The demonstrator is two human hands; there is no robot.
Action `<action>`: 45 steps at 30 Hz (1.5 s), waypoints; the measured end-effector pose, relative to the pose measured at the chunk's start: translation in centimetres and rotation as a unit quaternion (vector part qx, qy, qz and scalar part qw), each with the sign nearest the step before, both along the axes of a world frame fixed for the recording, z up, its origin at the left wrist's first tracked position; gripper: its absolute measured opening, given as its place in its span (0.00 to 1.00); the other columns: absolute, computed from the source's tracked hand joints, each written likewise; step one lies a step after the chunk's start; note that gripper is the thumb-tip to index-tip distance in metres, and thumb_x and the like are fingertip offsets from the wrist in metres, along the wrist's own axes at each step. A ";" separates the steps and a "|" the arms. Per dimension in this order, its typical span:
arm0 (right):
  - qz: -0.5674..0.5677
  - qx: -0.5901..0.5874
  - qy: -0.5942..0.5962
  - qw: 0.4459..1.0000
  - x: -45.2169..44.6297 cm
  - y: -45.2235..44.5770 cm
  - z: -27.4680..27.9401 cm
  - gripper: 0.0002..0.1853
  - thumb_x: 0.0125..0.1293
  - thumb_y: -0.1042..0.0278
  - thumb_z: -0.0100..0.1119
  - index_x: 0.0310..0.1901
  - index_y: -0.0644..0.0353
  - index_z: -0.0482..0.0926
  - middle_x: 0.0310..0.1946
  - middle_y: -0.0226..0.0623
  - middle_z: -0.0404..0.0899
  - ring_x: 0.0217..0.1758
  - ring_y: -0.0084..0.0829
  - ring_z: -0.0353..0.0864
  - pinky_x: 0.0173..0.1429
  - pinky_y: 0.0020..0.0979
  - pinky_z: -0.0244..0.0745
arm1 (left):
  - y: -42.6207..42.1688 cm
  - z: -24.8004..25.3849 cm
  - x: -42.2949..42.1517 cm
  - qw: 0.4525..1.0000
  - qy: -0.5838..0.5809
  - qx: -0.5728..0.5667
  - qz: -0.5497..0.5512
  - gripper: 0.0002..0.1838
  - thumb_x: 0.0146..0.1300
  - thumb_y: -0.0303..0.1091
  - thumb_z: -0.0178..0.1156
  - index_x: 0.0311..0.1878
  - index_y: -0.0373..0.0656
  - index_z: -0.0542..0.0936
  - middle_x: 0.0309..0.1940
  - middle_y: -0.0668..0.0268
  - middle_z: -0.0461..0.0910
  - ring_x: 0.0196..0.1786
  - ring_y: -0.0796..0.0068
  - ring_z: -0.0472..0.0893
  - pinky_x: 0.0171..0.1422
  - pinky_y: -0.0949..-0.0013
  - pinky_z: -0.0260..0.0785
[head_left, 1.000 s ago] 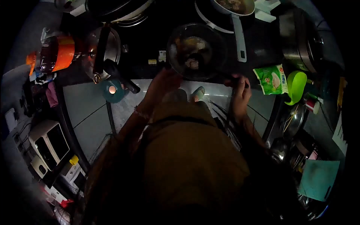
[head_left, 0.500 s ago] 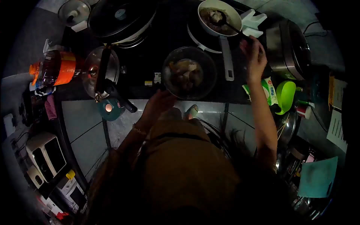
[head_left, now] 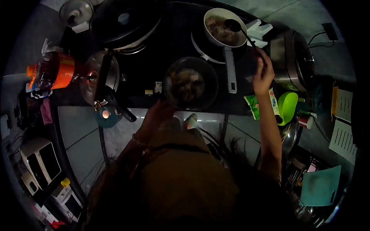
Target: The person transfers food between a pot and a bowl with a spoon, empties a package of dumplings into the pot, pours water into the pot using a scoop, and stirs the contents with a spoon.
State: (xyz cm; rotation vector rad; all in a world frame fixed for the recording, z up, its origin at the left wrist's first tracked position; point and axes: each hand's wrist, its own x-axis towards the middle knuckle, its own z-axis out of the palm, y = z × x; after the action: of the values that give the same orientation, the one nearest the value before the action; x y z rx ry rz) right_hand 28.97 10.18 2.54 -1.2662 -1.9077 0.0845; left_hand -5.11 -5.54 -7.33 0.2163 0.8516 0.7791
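My right hand (head_left: 263, 73) is closed around the handle of a black ladle (head_left: 233, 25). The ladle's dark bowl hangs over the right side of a white saucepan (head_left: 230, 65), which contains brownish pieces, apparently meat, in liquid. A clear bowl (head_left: 213, 90) with more meat-like pieces stands at the counter's front edge, in front of the pan. Beside its lower left rim is my left hand (head_left: 158, 114), dim, with fingers stretched out; whether they touch the bowl is hard to see.
A large lidded pan (head_left: 125, 29) and a steel lid (head_left: 88, 82) sit at left, near a bottle with an orange label (head_left: 63, 71). A metallic cooker (head_left: 289, 59), a green-and-white packet (head_left: 264, 104) and a lime-green holder (head_left: 287, 107) are at right.
The ladle has shifted right within the saucepan's rim; the pale lump seen at it earlier no longer shows there. My left hand remains near the bowl. The whole view has shifted slightly.
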 end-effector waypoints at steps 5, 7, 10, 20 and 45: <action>0.004 -0.179 0.306 0.935 -3.3 -8.4 1.2 0.14 0.70 0.69 0.40 0.50 0.69 0.71 0.41 0.41 0.78 0.43 0.29 0.78 0.49 0.26 0.71 | 0.0 0.5 -0.2 0.999 0.015 0.036 -0.001 0.31 0.65 0.56 0.41 0.60 0.39 0.64 0.54 0.58 0.72 0.58 0.64 0.70 0.64 0.61 0.57; 0.043 -0.206 0.170 0.963 -3.3 -11.3 0.2 0.12 0.67 0.70 0.46 0.48 0.65 0.73 0.41 0.41 0.78 0.41 0.29 0.79 0.46 0.27 0.73 | 0.1 -0.5 0.0 0.999 0.043 -0.010 -0.004 0.30 0.66 0.54 0.41 0.60 0.39 0.65 0.53 0.59 0.73 0.57 0.65 0.71 0.63 0.62 0.58; 0.138 -0.125 -0.070 0.980 -2.8 -13.6 -3.4 0.13 0.58 0.72 0.57 0.46 0.59 0.75 0.39 0.39 0.78 0.37 0.33 0.79 0.40 0.30 0.75 | 0.2 -0.3 0.5 0.999 0.026 -0.043 0.018 0.29 0.67 0.53 0.41 0.60 0.39 0.64 0.53 0.55 0.71 0.57 0.59 0.71 0.63 0.57 0.60; 0.183 -0.106 -0.198 0.957 -5.0 -15.1 -5.3 0.14 0.55 0.68 0.61 0.44 0.55 0.75 0.38 0.33 0.77 0.39 0.31 0.78 0.40 0.28 0.77 | 0.2 1.2 0.7 0.996 0.080 0.044 -0.012 0.23 0.68 0.47 0.39 0.59 0.42 0.65 0.51 0.58 0.75 0.53 0.67 0.74 0.59 0.66 0.64; -0.002 -0.417 0.356 0.836 -4.9 -13.1 -8.2 0.16 0.70 0.62 0.42 0.46 0.66 0.74 0.33 0.37 0.80 0.36 0.23 0.79 0.40 0.23 0.73 | 0.2 0.2 0.7 0.997 0.072 -0.002 0.002 0.31 0.66 0.53 0.39 0.61 0.36 0.62 0.54 0.50 0.70 0.57 0.58 0.72 0.65 0.58 0.59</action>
State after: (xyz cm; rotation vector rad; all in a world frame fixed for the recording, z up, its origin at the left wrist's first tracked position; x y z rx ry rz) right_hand 24.11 -2.88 -5.62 -1.4708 -1.1912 1.3203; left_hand -4.45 -5.32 -7.09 0.2692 0.9903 0.7725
